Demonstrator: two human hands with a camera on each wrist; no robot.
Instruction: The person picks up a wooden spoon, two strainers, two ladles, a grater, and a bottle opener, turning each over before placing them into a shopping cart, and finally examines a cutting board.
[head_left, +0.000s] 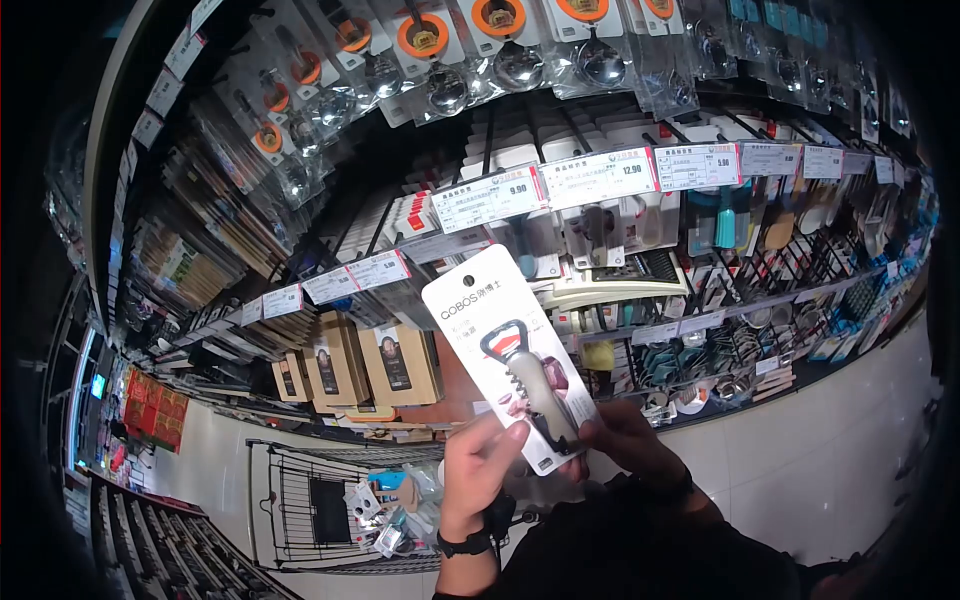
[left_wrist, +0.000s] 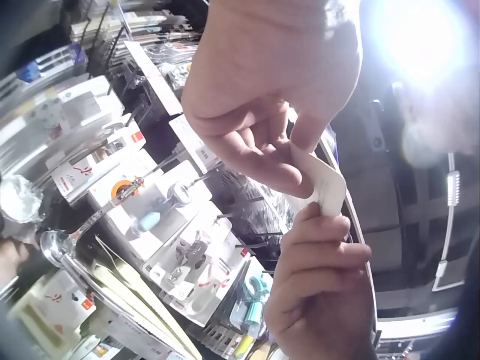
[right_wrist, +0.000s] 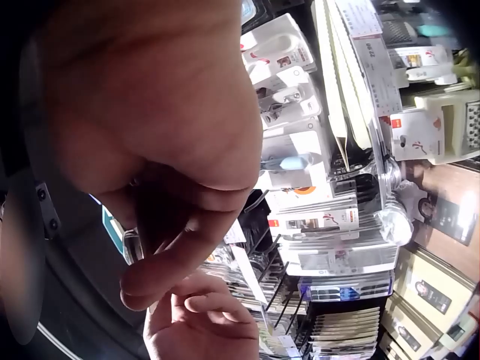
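A white card pack (head_left: 480, 300) with a grey-handled corkscrew and bottle opener (head_left: 540, 390) is held up between both hands, its printed front showing in the head view. My left hand (head_left: 478, 475) pinches its lower left edge, thumb on the front. At the lower right edge, my right hand (head_left: 632, 445) grips it. The left wrist view shows my left hand (left_wrist: 274, 82) above, my right hand (left_wrist: 319, 289) below, and the pale card (left_wrist: 324, 184) between them. In the right wrist view my right hand (right_wrist: 165, 112) hides most of the pack, with my left hand (right_wrist: 202, 322) beneath.
Store shelves with price labels (head_left: 600, 177) run across behind the pack. Packaged ladles (head_left: 518, 65) hang above, and boxes (head_left: 400, 365) stand on the lower left shelf. A shopping cart (head_left: 290, 500) with packaged goods (head_left: 395, 510) is at the lower left.
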